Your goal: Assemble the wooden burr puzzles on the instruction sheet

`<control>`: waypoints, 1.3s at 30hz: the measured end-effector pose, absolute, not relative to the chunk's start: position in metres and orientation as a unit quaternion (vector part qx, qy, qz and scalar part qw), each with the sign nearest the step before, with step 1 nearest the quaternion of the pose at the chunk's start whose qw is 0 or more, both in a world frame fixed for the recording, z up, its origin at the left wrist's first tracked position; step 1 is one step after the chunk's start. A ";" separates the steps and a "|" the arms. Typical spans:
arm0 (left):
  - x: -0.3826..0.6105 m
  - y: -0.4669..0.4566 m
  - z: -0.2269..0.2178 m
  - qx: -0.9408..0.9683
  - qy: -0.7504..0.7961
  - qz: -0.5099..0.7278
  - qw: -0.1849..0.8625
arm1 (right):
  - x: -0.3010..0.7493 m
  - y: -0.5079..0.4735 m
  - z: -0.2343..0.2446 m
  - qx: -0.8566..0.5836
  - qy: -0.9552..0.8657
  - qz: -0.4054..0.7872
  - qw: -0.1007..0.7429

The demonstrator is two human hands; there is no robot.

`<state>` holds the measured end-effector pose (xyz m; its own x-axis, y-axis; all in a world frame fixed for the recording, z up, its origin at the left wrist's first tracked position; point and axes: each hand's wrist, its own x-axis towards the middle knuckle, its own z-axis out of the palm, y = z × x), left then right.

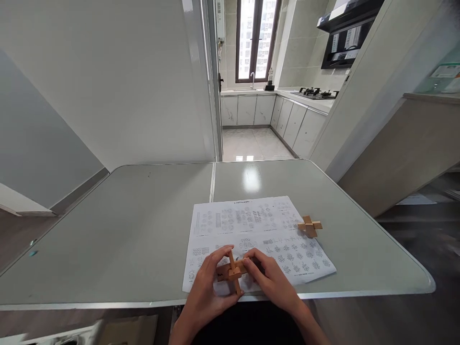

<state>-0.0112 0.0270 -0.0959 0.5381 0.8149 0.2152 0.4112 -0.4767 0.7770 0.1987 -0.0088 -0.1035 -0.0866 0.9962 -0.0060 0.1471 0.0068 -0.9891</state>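
A person's two hands hold a wooden assembly (235, 273) over the near edge of the tabletop (161, 230), in front of a dark-clothed lap. The left hand (210, 282) grasps it from the left, with the index fingertip at the top end of an upright bar and the thumb by its lower end. The right hand (270, 279) pinches the right end of a crosswise bar between thumb and bent fingers. The bars cross at a block in the middle, and dark marks show on the left-hand end.

Beneath the hands lies a printed sheet (230, 239), covered with rows of small line diagrams; its text is too small to read. A wooden cross (309, 226) rests at the sheet's right edge, partly on the paper and partly on the tabletop. Near the far left edge is a small teal scrap (33, 253).

As for containers, a translucent box (445, 79) with a white label sits on a wooden ledge (434, 97) at right; what is inside cannot be made out. Below the tabletop at lower left, a brown flat-sided object (129, 330) stands beside a white item (61, 337), both cut off by the frame. In the kitchen beyond, pale cabinets (264, 110) have closed doors that hide their contents. A faucet (252, 80) rises by the window, and a gas stove (318, 92) is set into the right-hand counter.
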 end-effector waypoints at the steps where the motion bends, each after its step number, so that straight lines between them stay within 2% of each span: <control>1: -0.011 0.027 -0.096 0.806 0.382 0.294 0.344 | 0.199 -0.009 -0.103 -0.511 -0.551 0.489 0.442; 24: -0.013 0.028 -0.094 0.786 0.389 0.284 0.388 | 0.198 -0.008 -0.104 -0.501 -0.532 0.507 0.457; 39: -0.011 0.028 -0.093 0.805 0.365 0.287 0.370 | 0.199 -0.008 -0.099 -0.479 -0.530 0.531 0.455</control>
